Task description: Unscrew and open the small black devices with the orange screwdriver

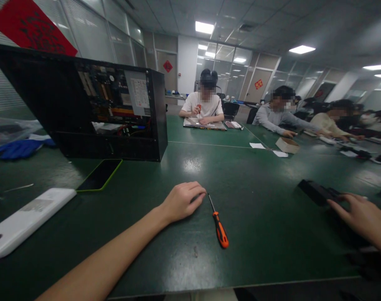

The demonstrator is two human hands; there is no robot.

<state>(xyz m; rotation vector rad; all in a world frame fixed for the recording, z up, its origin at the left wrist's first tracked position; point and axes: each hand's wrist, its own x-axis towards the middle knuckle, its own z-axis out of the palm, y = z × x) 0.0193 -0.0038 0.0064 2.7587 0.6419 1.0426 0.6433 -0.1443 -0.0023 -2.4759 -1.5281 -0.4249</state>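
My left hand (185, 201) rests on the green table, fingers loosely bent and thumb apart from them, with nothing visible in it. Just beside its fingertips is the tip of a screwdriver (220, 230) with an orange and black handle, lying on the tabletop. At the right edge my right hand (362, 215) is wrapped over a dark, blocky object (317, 192); its thumb lies along the near side. Motion blur and shadow hide what kind of object it is.
An open black computer case (160, 121) stands at the left. Near it lie a phone with a green edge (99, 175), a white elongated device (30, 219) and blue gloves (17, 148). Across the table, a person (204, 104) works with a screwdriver. A small cardboard box (287, 145) sits farther right.
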